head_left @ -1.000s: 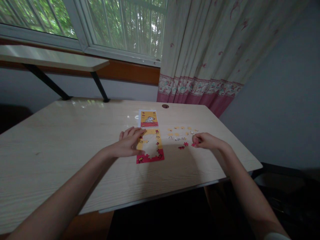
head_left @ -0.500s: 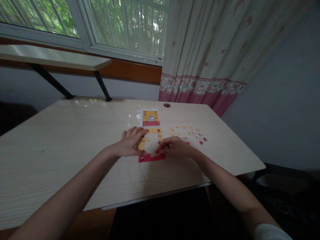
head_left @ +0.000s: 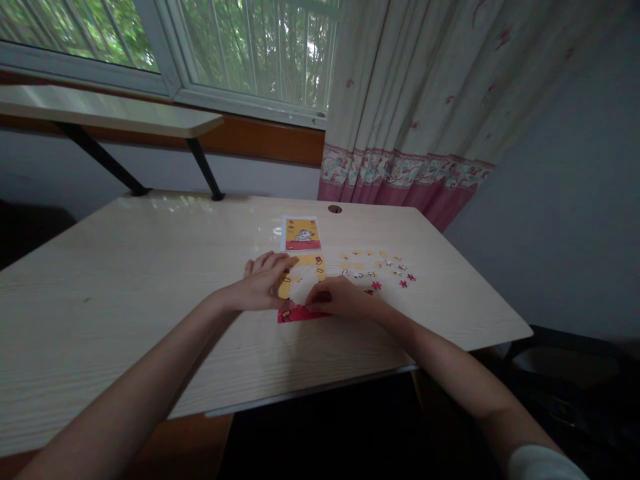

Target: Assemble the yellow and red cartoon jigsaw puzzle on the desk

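Observation:
On the desk lies a partly assembled jigsaw puzzle (head_left: 299, 315), with a yellow border at the top and sides and a red strip along the bottom. Its middle shows pale and unfilled. My left hand (head_left: 257, 283) rests over its left edge, thumb and fingers spread apart, holding nothing. My right hand (head_left: 343, 297) is over the lower right part, thumb and fingertips pinched at the red strip on a small puzzle piece, mostly hidden by the fingers. Loose puzzle pieces (head_left: 377, 285) in yellow, white and red lie scattered to the right.
Just behind the puzzle lies a picture card (head_left: 303, 233) with a white animal on yellow and red. A round cable hole (head_left: 335, 209) is near the desk's back edge. A raised shelf (head_left: 110, 110) stands at the back left, and a curtain (head_left: 405, 133) hangs behind the desk.
My right hand has shifted a little to the left along the red strip, its fingers still pinched. My left hand stays in place on the puzzle's left edge.

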The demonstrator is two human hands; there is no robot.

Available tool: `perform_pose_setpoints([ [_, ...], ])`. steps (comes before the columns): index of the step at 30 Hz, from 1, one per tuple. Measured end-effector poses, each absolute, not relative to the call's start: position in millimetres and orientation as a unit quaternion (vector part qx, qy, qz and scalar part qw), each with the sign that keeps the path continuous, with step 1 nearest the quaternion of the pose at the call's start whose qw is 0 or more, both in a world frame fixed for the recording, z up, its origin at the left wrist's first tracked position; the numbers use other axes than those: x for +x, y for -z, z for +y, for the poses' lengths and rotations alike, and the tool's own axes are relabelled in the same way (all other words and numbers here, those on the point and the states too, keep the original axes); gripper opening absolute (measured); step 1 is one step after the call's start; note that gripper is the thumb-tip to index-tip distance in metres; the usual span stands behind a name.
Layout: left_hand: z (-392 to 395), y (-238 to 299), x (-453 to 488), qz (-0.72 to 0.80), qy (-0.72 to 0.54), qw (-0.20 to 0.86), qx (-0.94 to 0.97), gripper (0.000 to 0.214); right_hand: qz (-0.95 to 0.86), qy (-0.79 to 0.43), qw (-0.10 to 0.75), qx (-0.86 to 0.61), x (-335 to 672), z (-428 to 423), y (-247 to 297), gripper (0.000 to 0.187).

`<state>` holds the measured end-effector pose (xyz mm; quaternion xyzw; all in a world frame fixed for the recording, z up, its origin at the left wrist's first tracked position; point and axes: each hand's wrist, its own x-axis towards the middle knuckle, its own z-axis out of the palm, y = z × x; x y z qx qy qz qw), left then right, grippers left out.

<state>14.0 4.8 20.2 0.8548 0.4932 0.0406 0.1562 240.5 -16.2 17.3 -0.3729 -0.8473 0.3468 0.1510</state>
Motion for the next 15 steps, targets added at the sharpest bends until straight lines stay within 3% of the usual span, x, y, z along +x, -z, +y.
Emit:
perform_pose_setpoints([
  [7, 7.1, -14.5, 10.9, 0.496, -0.031, 0.152, 0.854, 0.094, -0.8, -0.351, 0.178, -0.452, 304.3, -4.3, -43.4, 0.016],
  [10, 5.9, -16.4, 12.5, 0.501, -0.028, 0.154, 0.851, 0.095, -0.775, -0.349, 0.162, -0.501, 357.5, 0.2, -45.9, 0.024],
  [15, 7.1, -15.8, 11.5, 0.503, -0.026, 0.156, 0.85, 0.096, -0.763, -0.291, 0.129, -0.563, 405.8, -1.6, -31.4, 0.02],
])
